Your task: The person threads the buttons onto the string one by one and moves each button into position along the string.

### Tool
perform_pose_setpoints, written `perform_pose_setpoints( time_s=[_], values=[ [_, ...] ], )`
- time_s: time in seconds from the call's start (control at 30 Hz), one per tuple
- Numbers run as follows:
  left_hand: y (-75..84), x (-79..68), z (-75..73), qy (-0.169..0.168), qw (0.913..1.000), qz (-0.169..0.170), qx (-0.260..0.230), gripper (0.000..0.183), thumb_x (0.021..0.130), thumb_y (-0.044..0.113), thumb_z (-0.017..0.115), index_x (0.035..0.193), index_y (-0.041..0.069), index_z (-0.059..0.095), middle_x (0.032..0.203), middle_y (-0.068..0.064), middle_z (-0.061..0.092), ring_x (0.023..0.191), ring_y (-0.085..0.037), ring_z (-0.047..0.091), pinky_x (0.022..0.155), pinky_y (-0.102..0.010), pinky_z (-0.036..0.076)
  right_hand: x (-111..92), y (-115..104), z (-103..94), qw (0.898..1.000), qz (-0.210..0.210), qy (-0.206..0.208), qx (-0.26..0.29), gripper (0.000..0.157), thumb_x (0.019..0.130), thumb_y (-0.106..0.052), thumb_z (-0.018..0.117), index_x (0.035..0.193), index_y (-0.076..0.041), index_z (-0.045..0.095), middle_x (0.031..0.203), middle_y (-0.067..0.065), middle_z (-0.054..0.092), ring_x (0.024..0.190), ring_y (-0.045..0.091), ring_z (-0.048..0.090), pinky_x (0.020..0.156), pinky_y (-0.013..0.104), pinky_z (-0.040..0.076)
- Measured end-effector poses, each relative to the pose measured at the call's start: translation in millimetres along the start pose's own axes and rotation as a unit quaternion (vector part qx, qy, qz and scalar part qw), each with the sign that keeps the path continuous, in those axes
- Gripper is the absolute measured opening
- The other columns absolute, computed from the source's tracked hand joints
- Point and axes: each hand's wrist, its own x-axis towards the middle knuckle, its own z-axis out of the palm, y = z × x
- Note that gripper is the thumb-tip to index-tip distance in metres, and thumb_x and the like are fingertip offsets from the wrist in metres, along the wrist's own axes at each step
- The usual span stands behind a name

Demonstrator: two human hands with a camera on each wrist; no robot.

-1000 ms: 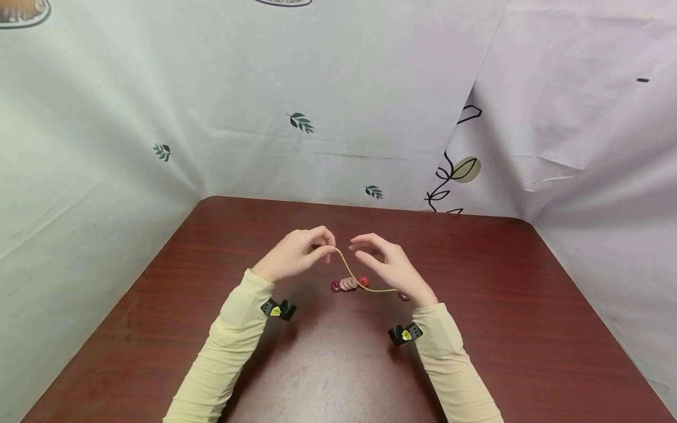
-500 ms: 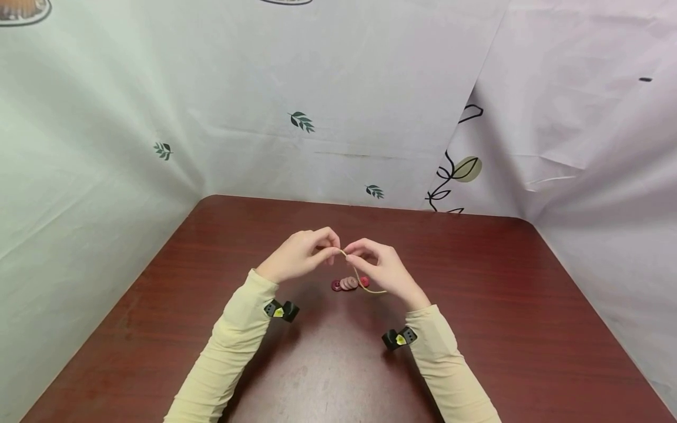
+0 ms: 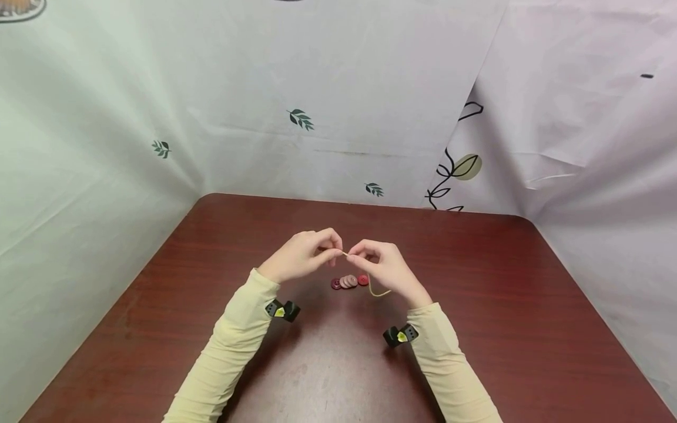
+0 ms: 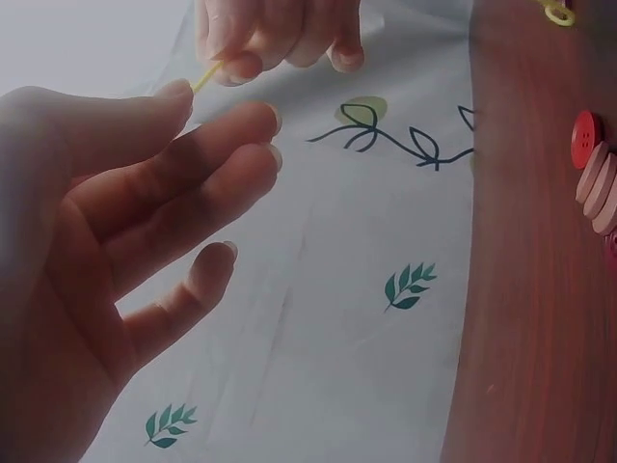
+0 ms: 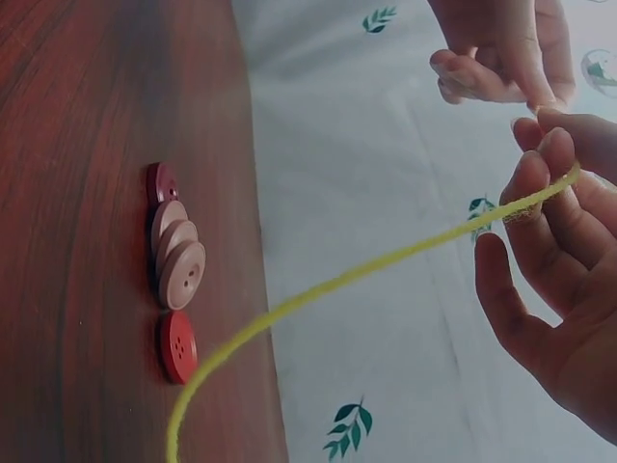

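My left hand (image 3: 305, 257) pinches one end of a yellow cord (image 5: 337, 280) between thumb and index finger. Close beside it, the thumb and fingers of my right hand (image 3: 385, 267) pinch the same cord, leaving a very short bit between the two hands. From the right hand the cord hangs in a curve toward the table, passing near the red button (image 5: 178, 347). That button lies in a row with three overlapping pink buttons (image 3: 348, 282) and a maroon button (image 3: 335, 284), below the hands in the head view. The cord's far part is hidden behind the right hand there.
The dark red-brown table (image 3: 508, 305) stretches out on both sides of the arms. A white cloth wall (image 3: 238, 106) with leaf prints rises behind its far edge. A yellow loop of cord (image 4: 559, 13) shows at the top corner of the left wrist view.
My right hand has moved left to the cord and now pinches it beside the left hand. The hanging cord has shifted right, off the buttons; the left hand moved slightly right.
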Motion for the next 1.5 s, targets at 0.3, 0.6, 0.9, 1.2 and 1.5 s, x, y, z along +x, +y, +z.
perform_pose_setpoints(
  time_s=[0.3,0.6,0.9,1.2,1.5],
  values=[
    [-5.0,0.0,0.3,0.000,0.9997,-0.017,-0.015,0.006,0.094,0.011,0.062,0.099,0.013,0.058,0.069,0.008,0.067,0.063,-0.002,0.058,0.060,-0.021,0.042,1,4,-4.0,1.000,0.013,-0.003,0.002,0.006,0.089,-0.015,0.070,0.091,-0.010,0.070,0.067,0.001,0.060,0.059,0.025,0.056,0.054,0.020,0.040],
    [-9.6,0.9,5.6,-0.042,0.9964,-0.067,-0.031,0.010,0.095,0.010,0.058,0.105,0.008,0.059,0.073,0.006,0.068,0.067,-0.012,0.063,0.064,-0.022,0.045,-1,6,-9.7,1.000,0.004,-0.017,-0.020,0.004,0.088,-0.014,0.069,0.091,-0.011,0.070,0.065,0.000,0.059,0.056,0.012,0.051,0.052,0.020,0.037],
    [-15.6,-0.3,8.8,-0.107,0.9865,-0.122,-0.022,0.010,0.094,0.017,0.061,0.102,0.012,0.061,0.083,-0.004,0.073,0.068,-0.009,0.060,0.064,-0.023,0.046,-1,9,-13.0,0.998,0.006,-0.031,-0.057,0.007,0.090,-0.015,0.068,0.093,-0.009,0.070,0.065,0.009,0.058,0.054,0.008,0.044,0.050,0.021,0.033],
    [-25.6,-2.5,27.5,-0.184,0.9647,-0.188,0.010,0.022,0.085,0.027,0.072,0.098,0.009,0.066,0.088,-0.001,0.071,0.077,-0.009,0.061,0.074,-0.026,0.049,-1,9,-14.2,0.995,0.004,-0.039,-0.095,0.006,0.090,-0.017,0.068,0.091,-0.012,0.070,0.064,-0.002,0.057,0.057,0.017,0.048,0.051,0.021,0.035],
    [-23.7,0.7,51.5,-0.198,0.9550,-0.210,0.069,0.027,0.078,0.024,0.078,0.098,0.009,0.067,0.091,-0.002,0.067,0.083,-0.014,0.061,0.080,-0.031,0.050,-2,8,-15.3,0.993,0.005,-0.059,-0.105,0.004,0.090,-0.017,0.067,0.092,-0.014,0.070,0.067,0.005,0.061,0.057,0.012,0.048,0.052,0.021,0.036]
  ],
)
